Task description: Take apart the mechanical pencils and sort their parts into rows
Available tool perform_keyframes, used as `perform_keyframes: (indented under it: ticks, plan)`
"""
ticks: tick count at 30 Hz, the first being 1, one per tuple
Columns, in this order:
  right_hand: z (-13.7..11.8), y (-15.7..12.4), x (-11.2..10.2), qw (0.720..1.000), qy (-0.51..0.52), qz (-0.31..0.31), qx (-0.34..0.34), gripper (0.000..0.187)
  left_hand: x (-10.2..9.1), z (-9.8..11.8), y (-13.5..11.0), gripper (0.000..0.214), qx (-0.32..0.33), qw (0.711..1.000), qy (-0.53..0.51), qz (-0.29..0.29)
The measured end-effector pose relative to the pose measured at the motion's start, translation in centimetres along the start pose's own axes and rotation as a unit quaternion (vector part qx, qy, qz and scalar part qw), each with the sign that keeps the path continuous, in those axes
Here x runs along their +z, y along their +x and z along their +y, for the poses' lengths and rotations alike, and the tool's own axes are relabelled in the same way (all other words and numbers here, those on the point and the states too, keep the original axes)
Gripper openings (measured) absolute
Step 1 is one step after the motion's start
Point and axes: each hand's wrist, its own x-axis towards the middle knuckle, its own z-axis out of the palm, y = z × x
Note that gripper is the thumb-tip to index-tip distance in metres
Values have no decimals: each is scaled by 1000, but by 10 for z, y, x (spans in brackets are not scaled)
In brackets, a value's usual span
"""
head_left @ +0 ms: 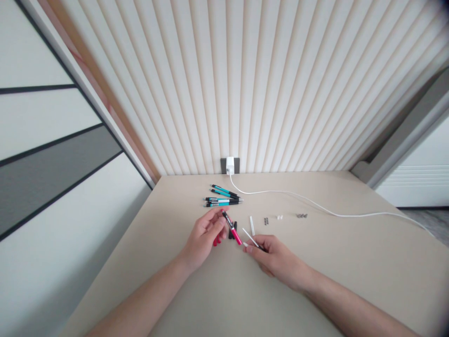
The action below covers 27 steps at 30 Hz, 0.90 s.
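Between the thumb and fingers of my left hand (202,238) is a red pen barrel (236,236) with a black upper part and clip, tilted down to the right. My right hand (277,258) pinches a thin white pen refill (249,235) with a dark part near the fingers. A small white piece (245,244) also shows at its fingertips, close to the barrel's lower end but apart from it. Black tubular pen parts (235,228) lie behind the barrel. Red pieces (217,241) are partly hidden under my left hand. White refills (251,224) lie beyond my right hand.
Several teal, white and black pens (224,202) lie at the back. Small dark parts (266,221), small white parts (279,217) and grey-brown parts (302,216) sit in groups to the right. A white cable (298,193) runs from a charger (230,164) across the table.
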Motion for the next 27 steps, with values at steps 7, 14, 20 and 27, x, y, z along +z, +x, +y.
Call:
perform_keyframes:
  ticks: [7,14,20,27]
  plan:
    - [-4,-1,-13,990,-110,48,-71,39,-31,20,9,32,30,983,163,75]
    - [-1,0,-24,953,-251,136,-105,32,-38,17,8,25,52,898,431,74]
    - [-18,-4,-59,891,-368,251,-92,31,-40,9,7,24,13,826,560,64]
    - [-11,-14,-105,827,-454,328,-49,32,-43,3,8,23,-4,794,606,47]
